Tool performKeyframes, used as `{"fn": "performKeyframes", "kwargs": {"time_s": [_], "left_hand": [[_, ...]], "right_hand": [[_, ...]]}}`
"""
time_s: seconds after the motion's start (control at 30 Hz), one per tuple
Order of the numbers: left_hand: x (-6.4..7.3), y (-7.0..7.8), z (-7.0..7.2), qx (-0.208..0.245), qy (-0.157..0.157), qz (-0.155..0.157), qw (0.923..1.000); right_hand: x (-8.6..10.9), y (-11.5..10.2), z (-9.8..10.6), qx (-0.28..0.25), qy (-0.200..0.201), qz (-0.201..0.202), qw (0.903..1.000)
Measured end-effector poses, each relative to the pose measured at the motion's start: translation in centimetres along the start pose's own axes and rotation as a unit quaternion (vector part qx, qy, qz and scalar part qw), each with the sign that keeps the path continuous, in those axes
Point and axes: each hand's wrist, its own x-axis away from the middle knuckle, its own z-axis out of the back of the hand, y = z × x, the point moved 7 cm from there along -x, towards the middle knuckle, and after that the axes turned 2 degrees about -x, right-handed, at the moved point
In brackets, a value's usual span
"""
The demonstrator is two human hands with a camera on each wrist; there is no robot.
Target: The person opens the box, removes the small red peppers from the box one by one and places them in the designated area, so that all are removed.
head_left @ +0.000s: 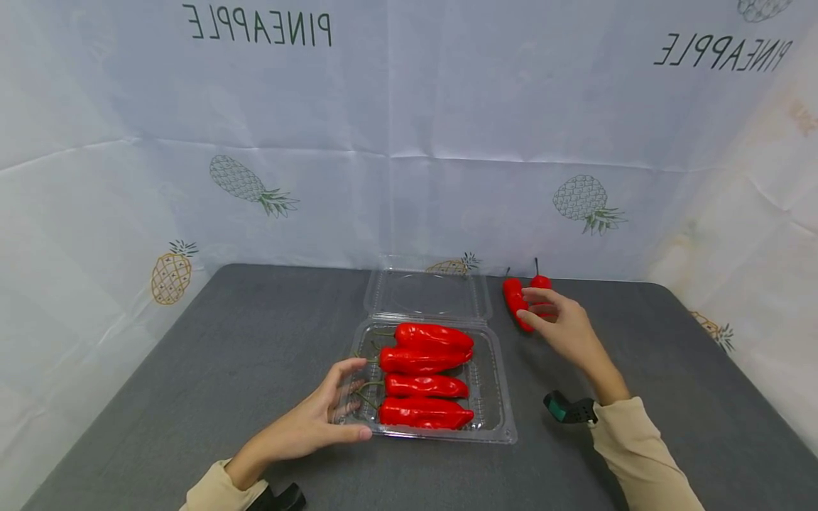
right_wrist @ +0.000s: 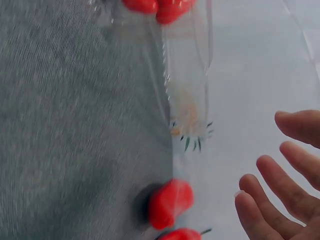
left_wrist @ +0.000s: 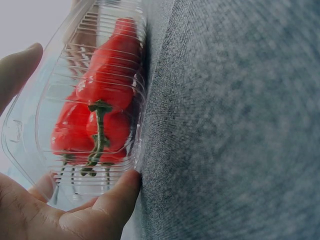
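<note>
Several red peppers (head_left: pixel 427 387) lie side by side in a clear plastic clamshell box (head_left: pixel 501 397), their green stems pointing left. My left hand (head_left: pixel 319 408) rests at the box's left side, fingers spread along the wall and thumb near the front corner. In the left wrist view, the fingertips of the left hand (left_wrist: pixel 107 210) sit low against the ribbed wall. My right hand (head_left: pixel 565 330) hovers near two more red peppers (head_left: pixel 513 294) on the table, right of the box. The right wrist view shows the right hand (right_wrist: pixel 285 195) with fingers spread and nothing in them.
The box's transparent lid (head_left: pixel 428 294) is folded back behind it, close to the table's rear edge. A white curtain (head_left: pixel 447 106) printed with pineapples hangs behind the grey table (head_left: pixel 255 341). Grey surface extends left and right of the box.
</note>
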Motion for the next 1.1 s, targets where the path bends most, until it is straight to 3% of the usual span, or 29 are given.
{"fn": "performKeyframes", "kwargs": {"time_s": [0.33,0.67,1.1], "left_hand": [[0.0,0.0,0.1,-0.004,0.003,0.002,1.0],[-0.1,0.0,0.1,-0.007,0.004,-0.003,1.0],[0.0,0.0,0.1,-0.004,0.002,-0.004,1.0]], "right_hand": [[0.7,-3.1,-2.0,-0.01,-0.055,0.046,0.9973],[1.4,-4.8,-3.6,-0.011,-0.089,0.07,0.9935],[2.6,-7.2,-5.5,-0.036,-0.15,0.108,0.9821]]}}
